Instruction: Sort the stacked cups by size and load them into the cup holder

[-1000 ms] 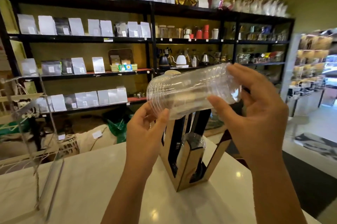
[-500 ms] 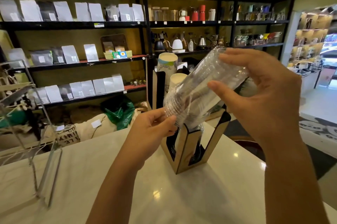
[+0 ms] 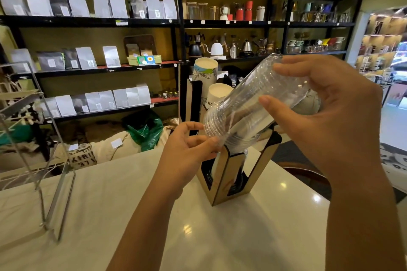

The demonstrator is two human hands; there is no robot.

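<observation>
Now both hands — left hand (image 3: 189, 147), right hand (image 3: 326, 112) — grip ribbed clear plastic cups (image 3: 248, 107), tilted above boxy cup holder (image 3: 229, 173).

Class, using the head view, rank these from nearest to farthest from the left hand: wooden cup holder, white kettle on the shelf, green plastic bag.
1. wooden cup holder, just right of the left hand.
2. green plastic bag, behind the counter, left.
3. white kettle, on the back shelf.

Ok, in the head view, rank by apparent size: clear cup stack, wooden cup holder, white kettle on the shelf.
1. Clear cup stack and wooden cup holder: look alike, and the stack is nearer, so unranked.
2. White kettle: smallest, though farthest away.
</observation>
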